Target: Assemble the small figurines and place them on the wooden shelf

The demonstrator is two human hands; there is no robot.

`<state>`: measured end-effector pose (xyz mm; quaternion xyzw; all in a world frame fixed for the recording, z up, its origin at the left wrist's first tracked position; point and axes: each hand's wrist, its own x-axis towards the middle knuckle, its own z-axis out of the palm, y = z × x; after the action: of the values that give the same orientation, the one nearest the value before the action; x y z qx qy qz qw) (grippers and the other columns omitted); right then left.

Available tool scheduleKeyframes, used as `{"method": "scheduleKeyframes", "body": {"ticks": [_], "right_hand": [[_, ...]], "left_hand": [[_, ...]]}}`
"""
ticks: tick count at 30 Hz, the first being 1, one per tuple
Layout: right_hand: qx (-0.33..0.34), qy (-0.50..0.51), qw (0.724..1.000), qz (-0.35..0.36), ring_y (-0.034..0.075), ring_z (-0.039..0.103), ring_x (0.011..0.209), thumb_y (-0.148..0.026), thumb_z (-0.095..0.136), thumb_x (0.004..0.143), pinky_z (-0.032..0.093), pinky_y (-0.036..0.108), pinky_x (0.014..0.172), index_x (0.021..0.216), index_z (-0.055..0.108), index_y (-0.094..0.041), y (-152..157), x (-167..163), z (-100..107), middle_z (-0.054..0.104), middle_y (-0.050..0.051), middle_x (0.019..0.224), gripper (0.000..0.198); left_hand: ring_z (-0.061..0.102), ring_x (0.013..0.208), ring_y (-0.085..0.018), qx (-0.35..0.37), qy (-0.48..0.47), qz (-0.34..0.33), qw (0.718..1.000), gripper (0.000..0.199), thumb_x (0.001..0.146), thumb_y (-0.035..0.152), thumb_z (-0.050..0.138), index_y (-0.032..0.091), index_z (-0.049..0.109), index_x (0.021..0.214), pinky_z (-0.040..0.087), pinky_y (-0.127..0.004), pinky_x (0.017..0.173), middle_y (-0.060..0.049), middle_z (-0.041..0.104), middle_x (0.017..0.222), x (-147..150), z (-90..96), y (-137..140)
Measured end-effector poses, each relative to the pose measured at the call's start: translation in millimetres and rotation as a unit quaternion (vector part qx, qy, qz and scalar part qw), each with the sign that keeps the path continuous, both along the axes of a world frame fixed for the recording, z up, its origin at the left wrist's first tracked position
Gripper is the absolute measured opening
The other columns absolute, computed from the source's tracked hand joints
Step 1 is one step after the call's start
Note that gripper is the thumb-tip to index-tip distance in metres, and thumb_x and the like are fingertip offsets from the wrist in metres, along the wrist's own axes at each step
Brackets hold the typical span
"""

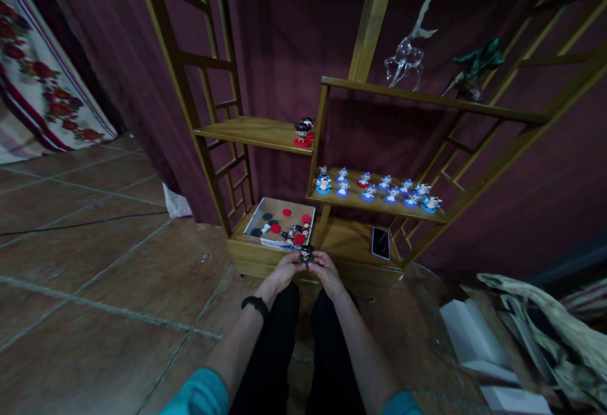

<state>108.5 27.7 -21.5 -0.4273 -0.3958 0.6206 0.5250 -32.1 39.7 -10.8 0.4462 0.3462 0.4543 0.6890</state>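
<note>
Right now, from the head view, my left hand point(283, 267) and right hand point(324, 269) are both pinched on one small dark-haired figurine point(306, 253), held between the fingertips just in front of the bottom shelf point(353, 238); I judge the grip should stay light and low on the piece, with both wrists steady. Beside it, the open cardboard box point(279, 220) holds loose red and black round bases plus a few more figurines crowded at its near right corner.
</note>
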Motion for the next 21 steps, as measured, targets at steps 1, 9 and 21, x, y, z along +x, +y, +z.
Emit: {"method": "scheduleKeyframes", "body": {"ticks": [1, 9, 21], "right_hand": [[-0.002, 0.002, 1.000, 0.001, 0.016, 0.059, 0.073, -0.031, 0.072, 0.053, 0.044, 0.030, 0.069, 0.094, 0.055, -0.023, -0.2, 0.3, 0.0, 0.064, 0.001, 0.082, 0.044], [-0.009, 0.022, 1.000, -0.009, 0.017, 0.059, 0.078, -0.034, 0.072, 0.055, 0.045, 0.033, 0.072, 0.092, 0.058, -0.023, -0.2, 1.3, -4.8, 0.063, 0.002, 0.087, 0.042], [-0.021, 0.045, 0.999, -0.006, 0.018, 0.059, 0.082, -0.034, 0.073, 0.054, 0.045, 0.033, 0.075, 0.093, 0.061, -0.021, 3.8, 3.8, -12.2, 0.065, 0.004, 0.090, 0.043]], "left_hand": [[0.054, 0.068, -0.013, -0.003, -0.002, -0.004, 1.000, 0.027, 0.052, 0.005, 0.066, 0.011, 0.066, 0.079, 0.039, -0.022, 0.066, -0.005, 0.063, 0.072, -0.4, -0.1, 0.1], [0.056, 0.070, -0.014, -0.022, -0.021, -0.017, 0.999, 0.034, 0.053, 0.009, 0.071, 0.010, 0.065, 0.086, 0.039, -0.023, 0.067, -0.007, 0.065, 0.078, -2.3, -1.6, 1.2], [0.056, 0.066, -0.011, -0.020, -0.007, 0.052, 0.998, 0.045, 0.048, 0.015, 0.076, 0.011, 0.063, 0.091, 0.040, -0.024, 0.066, -0.005, 0.065, 0.076, 1.0, -9.9, 5.7]]}}
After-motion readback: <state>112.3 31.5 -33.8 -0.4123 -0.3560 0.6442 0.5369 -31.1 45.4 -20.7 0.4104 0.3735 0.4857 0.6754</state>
